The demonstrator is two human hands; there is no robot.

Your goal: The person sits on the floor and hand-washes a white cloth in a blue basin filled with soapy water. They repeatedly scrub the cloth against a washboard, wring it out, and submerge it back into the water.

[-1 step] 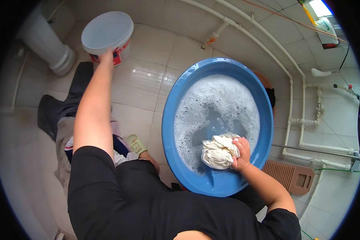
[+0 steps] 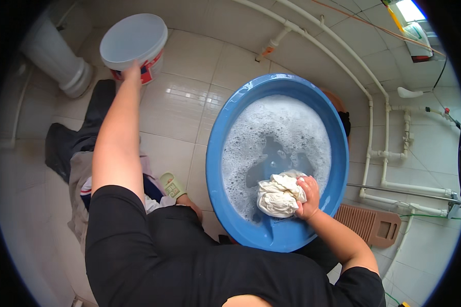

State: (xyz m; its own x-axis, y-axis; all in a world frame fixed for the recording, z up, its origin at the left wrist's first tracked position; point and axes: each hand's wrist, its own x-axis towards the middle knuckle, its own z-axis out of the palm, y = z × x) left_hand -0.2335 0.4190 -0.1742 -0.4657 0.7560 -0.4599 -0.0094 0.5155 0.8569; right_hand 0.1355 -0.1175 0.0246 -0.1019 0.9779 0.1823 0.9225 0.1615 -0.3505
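Note:
A large blue tub (image 2: 216,153) of sudsy water stands in front of me. At its near right side my right hand (image 2: 308,197) is closed on a wet, bunched-up cream cloth (image 2: 277,198), held at the water's surface. Stretched out to the far left, my left hand (image 2: 131,70) is at the near rim of a white bucket (image 2: 153,65) with a red label. It appears to grip that rim, though its fingers are blurred and partly hidden. The bucket looks tilted, its pale inside facing me.
Dark and light clothes (image 2: 82,163) lie heaped on the tiled floor at left, near a green slipper (image 2: 172,185). A white pedestal (image 2: 61,61) rises at the far left. A brown washboard (image 2: 361,222) lies right of the tub, beside white wall pipes (image 2: 370,138).
The whole scene has shifted slightly left in the picture, the bucket and my left hand a little more. My right hand keeps its grip on the cloth.

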